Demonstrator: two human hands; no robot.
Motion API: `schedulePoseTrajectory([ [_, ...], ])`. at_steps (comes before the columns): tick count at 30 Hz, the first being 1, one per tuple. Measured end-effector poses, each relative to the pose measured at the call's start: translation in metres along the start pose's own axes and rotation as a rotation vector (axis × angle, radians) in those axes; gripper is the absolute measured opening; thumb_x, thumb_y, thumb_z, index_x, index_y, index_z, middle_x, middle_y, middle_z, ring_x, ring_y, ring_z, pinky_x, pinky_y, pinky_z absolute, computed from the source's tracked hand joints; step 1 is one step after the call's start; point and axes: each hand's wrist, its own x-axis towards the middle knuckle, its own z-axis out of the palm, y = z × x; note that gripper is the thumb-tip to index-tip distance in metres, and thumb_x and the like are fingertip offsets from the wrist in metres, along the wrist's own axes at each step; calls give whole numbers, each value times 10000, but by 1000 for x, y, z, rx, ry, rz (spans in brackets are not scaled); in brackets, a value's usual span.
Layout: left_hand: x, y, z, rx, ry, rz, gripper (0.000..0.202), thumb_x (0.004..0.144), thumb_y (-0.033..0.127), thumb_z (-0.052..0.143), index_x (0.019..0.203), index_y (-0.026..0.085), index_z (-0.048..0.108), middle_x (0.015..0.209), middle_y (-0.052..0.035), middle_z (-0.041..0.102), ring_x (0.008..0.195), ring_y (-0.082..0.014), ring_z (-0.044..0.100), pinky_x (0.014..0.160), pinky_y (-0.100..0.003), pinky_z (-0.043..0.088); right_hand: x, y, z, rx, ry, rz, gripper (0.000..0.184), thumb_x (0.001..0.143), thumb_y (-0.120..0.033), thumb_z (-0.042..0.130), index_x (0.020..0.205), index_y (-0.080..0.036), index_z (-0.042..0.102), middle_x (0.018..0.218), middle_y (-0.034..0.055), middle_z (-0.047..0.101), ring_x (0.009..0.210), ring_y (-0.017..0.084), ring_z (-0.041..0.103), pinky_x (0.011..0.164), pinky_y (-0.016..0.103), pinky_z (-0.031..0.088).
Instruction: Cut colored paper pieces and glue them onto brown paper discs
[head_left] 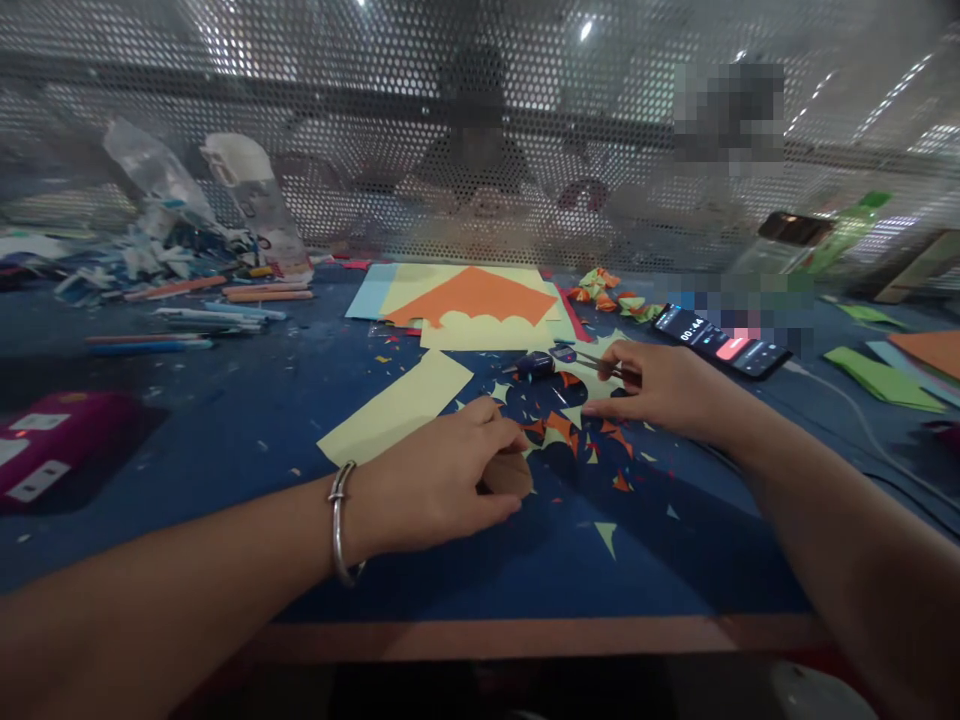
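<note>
My left hand (450, 465), with a silver bangle at the wrist, holds a round brown cardboard disc (508, 474) between thumb and fingers, low over the table. In my right hand (652, 385) is a thin metal tool (600, 364) like tweezers, its point toward the left. The right thumb reaches down beside pale green and orange paper scraps (559, 432). A small dark blue object (534, 365) lies between the hands. Behind my left hand rests a pale yellow paper strip (397, 405).
Coloured paper sheets (472, 300) are stacked at the back. A phone (720, 340) with a timer and a cable lie right. Pens (217, 318), a bottle (255, 205) and a magenta box (64, 445) are left. A perforated metal screen (360, 120) stands behind.
</note>
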Motion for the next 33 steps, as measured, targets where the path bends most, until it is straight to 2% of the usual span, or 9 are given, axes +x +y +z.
schedulePoseTrajectory([
  [5,2,2,0,-39,8,-11,428,797,367,680,1177,173,646,1152,-78,547,808,-190,594,691,-331,486,0,1,4,-119,6,-5,365,753,-529,706,952,-231,638,720,12,656,640,202,596,584,297,365],
  [10,1,1,4,-77,34,18,433,775,345,677,1177,192,625,1188,-72,532,848,-198,608,727,-347,510,3,4,4,-132,89,-3,193,860,-378,559,935,-226,649,748,33,689,664,210,623,606,298,377],
  [12,1,0,3,-87,26,19,435,774,340,668,1181,196,624,1192,-74,533,857,-202,614,739,-354,518,5,4,1,-130,197,28,200,854,-369,561,956,-221,650,748,39,692,669,222,632,602,298,377],
  [16,3,-1,2,-109,21,38,427,767,346,659,1165,197,620,1182,-76,536,841,-199,618,745,-358,531,17,1,-15,-121,503,61,207,822,-360,604,931,-195,667,728,56,695,658,221,634,610,300,386],
  [21,5,-2,2,-76,49,38,423,765,367,679,1149,202,612,1213,-83,547,877,-220,632,755,-367,543,60,-5,-38,-145,661,102,284,850,-354,592,1056,-184,690,929,120,754,855,265,667,723,333,408],
  [25,6,-5,5,-76,24,53,454,769,381,686,1179,199,621,1210,-92,569,942,-252,645,835,-406,562,109,-1,-41,-127,665,166,262,885,-289,571,1076,-166,703,1036,172,761,943,279,660,777,354,408],
  [29,6,-8,8,-82,31,95,514,778,343,674,1264,192,608,1240,-99,564,968,-258,654,863,-422,569,145,11,-28,-103,605,256,257,923,-256,582,1116,-143,707,1139,217,730,1032,318,651,834,410,435],
  [31,6,-7,8,-99,42,94,527,783,351,683,1280,196,602,1254,-101,558,940,-247,658,839,-417,572,154,16,-21,-84,552,290,242,937,-278,622,1117,-136,700,1145,190,718,1051,297,651,874,427,478],
  [33,6,-5,6,-145,78,93,496,797,370,693,1257,204,614,1253,-94,562,919,-227,658,820,-393,570,157,20,-17,-58,497,300,280,964,-353,640,1162,-159,669,1184,110,688,1044,240,660,904,440,534],
])
